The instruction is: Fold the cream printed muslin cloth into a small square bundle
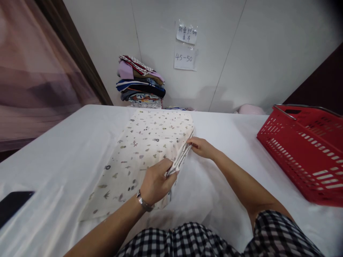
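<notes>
A folded white cloth [142, 142] with small plant and animal prints lies on the white-covered table, stretching away from me. Its right edge, where several layers show, is lifted off the table. My left hand [158, 180], with a metal watch or bracelet at the wrist, is closed around the near part of that edge. Farther along the same edge, my right hand [200, 147] pinches the layers between thumb and fingers. The exact type of cloth cannot be made out.
A red plastic basket [308, 150] with a metal handle stands at the right. A dark flat object [14, 205], perhaps a phone, lies at the left edge. Beyond the table is a stack of folded fabrics [142, 84]. Paper notes [185, 57] hang on the wall.
</notes>
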Tool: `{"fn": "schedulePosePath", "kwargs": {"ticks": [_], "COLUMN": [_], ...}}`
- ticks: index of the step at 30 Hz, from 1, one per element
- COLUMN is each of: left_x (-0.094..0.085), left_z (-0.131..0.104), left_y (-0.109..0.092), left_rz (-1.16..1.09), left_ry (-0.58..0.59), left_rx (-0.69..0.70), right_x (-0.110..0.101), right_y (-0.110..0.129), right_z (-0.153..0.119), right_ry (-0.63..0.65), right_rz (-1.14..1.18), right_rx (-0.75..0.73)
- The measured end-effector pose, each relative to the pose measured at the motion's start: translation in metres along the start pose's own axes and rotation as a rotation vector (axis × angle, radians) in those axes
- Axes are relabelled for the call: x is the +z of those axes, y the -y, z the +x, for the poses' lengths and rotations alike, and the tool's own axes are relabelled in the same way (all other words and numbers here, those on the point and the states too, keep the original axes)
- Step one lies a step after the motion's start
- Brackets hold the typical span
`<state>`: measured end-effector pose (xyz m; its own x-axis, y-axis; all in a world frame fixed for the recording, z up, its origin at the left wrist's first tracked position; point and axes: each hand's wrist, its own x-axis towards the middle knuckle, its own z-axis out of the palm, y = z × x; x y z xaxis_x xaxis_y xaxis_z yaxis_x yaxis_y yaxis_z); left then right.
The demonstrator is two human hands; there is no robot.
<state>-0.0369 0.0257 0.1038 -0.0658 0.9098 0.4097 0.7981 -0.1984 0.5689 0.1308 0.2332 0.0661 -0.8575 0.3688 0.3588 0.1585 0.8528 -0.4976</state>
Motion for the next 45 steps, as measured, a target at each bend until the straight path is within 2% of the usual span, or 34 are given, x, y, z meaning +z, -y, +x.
{"fn": "schedulePosePath", "kwargs": {"ticks": [22,28,32,35,38,45], "left_x": [0.001,0.001,0.0,0.0,0.0,0.0], "left_z": [-0.001,-0.001,0.0,0.0,-0.001,-0.001], "left_y": [0.002,0.001,0.0,0.0,0.0,-0.001], "left_rz": [0.01,0.017,0.014,0.006,0.009,0.049], "left_ry": [0.0,0.0,0.005,0.024,0.033,0.009], "left_rx": [0.014,0.029,0.028,0.014,0.019,0.074], "right_x": [-0.007,-0.015,-0.019,-0.022,-0.026,-0.033], "right_y": [0.009,0.023,0.033,0.042,0.053,0.072], "right_z": [0.006,0.01,0.013,0.015,0.016,0.02], "right_ry": [0.101,0.151,0.146,0.215,0.316,0.39], "right_rz": [-0.072,0.02,0.082,0.229,0.382,0.461], "right_rx": [0.007,0.125,0.098,0.126,0.238,0.325]}}
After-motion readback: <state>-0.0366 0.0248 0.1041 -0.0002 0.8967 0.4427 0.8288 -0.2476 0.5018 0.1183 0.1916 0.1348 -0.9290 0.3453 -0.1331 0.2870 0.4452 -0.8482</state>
